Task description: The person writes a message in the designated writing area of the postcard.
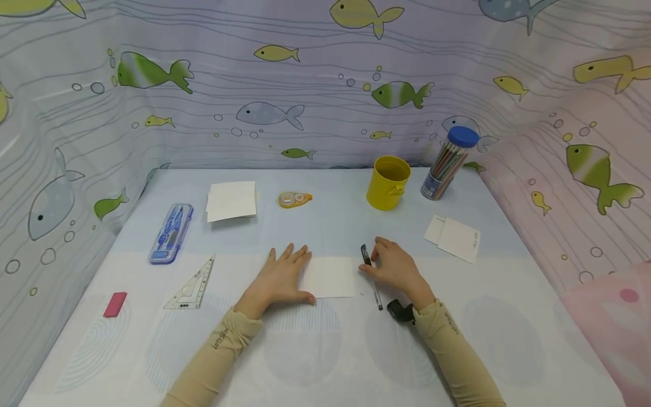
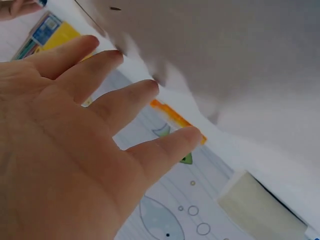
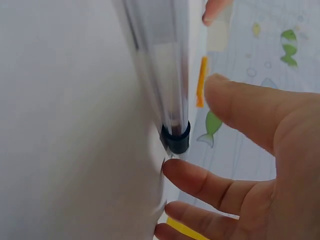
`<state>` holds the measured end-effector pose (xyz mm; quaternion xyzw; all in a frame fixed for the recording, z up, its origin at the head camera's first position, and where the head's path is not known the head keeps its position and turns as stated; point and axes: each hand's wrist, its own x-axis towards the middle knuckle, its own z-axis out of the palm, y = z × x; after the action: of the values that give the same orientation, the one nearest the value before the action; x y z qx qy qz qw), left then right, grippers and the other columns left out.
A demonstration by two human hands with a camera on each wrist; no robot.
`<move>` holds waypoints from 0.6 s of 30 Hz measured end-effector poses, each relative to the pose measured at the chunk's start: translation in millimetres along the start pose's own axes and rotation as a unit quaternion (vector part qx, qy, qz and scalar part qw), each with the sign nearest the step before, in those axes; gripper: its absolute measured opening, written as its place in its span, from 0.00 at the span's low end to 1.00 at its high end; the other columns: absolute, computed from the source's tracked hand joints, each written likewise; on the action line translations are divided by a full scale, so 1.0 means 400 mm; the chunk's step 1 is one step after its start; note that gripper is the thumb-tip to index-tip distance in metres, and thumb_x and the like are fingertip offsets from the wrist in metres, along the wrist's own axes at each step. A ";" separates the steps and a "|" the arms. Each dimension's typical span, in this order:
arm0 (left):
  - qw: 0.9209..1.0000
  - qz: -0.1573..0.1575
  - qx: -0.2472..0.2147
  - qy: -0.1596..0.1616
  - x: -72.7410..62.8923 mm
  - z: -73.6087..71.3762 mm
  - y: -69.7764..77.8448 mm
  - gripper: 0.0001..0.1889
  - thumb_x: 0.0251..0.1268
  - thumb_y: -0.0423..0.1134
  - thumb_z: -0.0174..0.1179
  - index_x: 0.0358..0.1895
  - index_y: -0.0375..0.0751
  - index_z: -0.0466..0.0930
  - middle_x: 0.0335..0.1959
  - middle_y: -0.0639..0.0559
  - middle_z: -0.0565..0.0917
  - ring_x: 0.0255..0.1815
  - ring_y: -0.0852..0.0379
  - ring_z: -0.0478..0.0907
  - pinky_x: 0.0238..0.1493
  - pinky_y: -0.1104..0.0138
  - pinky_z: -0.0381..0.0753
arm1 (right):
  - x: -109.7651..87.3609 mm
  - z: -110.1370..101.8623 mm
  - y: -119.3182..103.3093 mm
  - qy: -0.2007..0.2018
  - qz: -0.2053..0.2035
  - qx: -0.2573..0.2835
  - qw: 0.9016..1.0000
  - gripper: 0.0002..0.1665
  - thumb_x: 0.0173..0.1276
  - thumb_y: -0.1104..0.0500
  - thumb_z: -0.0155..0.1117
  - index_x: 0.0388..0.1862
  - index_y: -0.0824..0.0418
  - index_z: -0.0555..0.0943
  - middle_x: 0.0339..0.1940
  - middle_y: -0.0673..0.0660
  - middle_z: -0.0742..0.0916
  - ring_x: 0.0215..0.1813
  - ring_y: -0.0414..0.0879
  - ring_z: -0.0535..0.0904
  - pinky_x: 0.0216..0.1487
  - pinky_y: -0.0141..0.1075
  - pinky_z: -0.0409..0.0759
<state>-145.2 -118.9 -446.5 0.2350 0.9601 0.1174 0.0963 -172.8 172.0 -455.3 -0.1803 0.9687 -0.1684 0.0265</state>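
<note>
Fish-print cloth [image 1: 315,85] spans the top; mid-frame, fingers apart, the left hand [image 1: 281,281] touches paper [image 1: 331,277], the right hand [image 1: 396,268] sits beside a pen [image 1: 377,294].

Fish-print curtain [image 1: 315,79] on three sides; pale tabletop [image 1: 356,376].

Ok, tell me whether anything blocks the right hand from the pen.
Nothing visible does: the right hand is right at the pen, with no object between them. The white sheet lies to the pen's left, out of the way.
</note>
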 end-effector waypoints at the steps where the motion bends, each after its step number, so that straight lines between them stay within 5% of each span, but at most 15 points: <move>1: 1.000 -0.001 0.001 -0.001 0.000 0.000 -0.001 0.58 0.41 0.72 0.67 0.73 0.38 0.60 0.76 0.43 0.60 0.77 0.34 0.52 0.67 0.29 0.49 | 0.003 0.001 -0.001 0.001 -0.002 -0.004 1.000 0.24 0.62 0.40 0.67 0.33 0.61 0.79 0.67 0.71 0.74 0.64 0.66 0.74 0.59 0.54 0.76; 18: 1.000 -0.015 0.006 -0.008 0.022 -0.016 -0.018 0.54 0.43 0.69 0.67 0.74 0.44 0.61 0.77 0.44 0.59 0.77 0.37 0.53 0.68 0.31 0.52 | 0.077 -0.001 -0.005 -0.034 0.024 -0.035 0.999 0.17 0.61 0.47 0.68 0.25 0.58 0.75 0.69 0.69 0.73 0.67 0.65 0.71 0.60 0.54 0.75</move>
<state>-157.5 -122.3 -443.6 0.2224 0.9633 0.1082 0.1040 -201.0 159.3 -453.9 -0.1635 0.9766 -0.1277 0.0569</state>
